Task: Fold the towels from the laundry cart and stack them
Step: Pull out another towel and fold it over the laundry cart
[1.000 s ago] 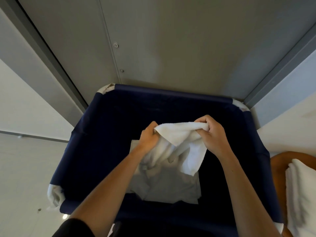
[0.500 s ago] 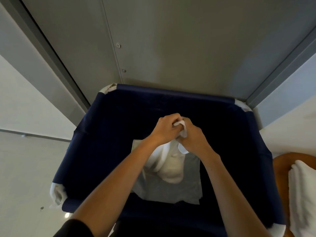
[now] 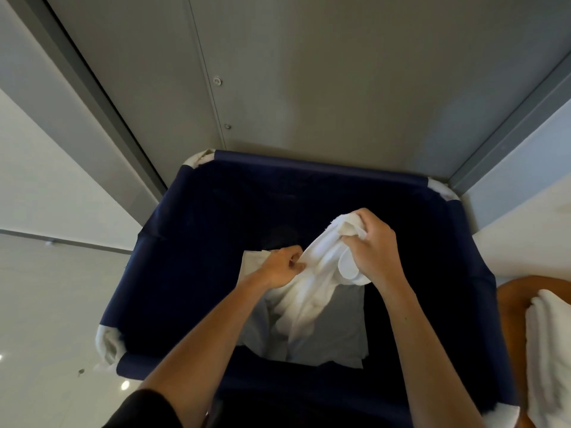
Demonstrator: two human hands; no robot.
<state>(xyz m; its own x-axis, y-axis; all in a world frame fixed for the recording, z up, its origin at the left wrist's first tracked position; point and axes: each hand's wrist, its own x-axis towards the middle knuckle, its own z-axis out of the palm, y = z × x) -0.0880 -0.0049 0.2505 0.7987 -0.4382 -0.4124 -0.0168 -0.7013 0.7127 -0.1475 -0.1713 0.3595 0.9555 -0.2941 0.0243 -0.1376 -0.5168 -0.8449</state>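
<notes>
Above the navy fabric laundry cart (image 3: 173, 242), a left hand (image 3: 279, 268) and right hand (image 3: 372, 250) pinch a limp white terry towel (image 3: 312, 291), fingers clenched; soft and light, it looks best gripped by corners.

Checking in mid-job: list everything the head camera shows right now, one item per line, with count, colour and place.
laundry cart: one, navy fabric with white corners, centre, against the wall
white towel: one, white, bunched, held over the cart in both hands
cloth in the cart: grey-white, flat on the cart bottom; count unclear
folded towels: white stack, right edge; count unclear
brown surface: one, orange-brown, under the stack
wall panels: grey, behind the cart
floor: pale, left
left hand: one, pinching the towel's middle
right hand: one, gripping the towel's upper end
</notes>
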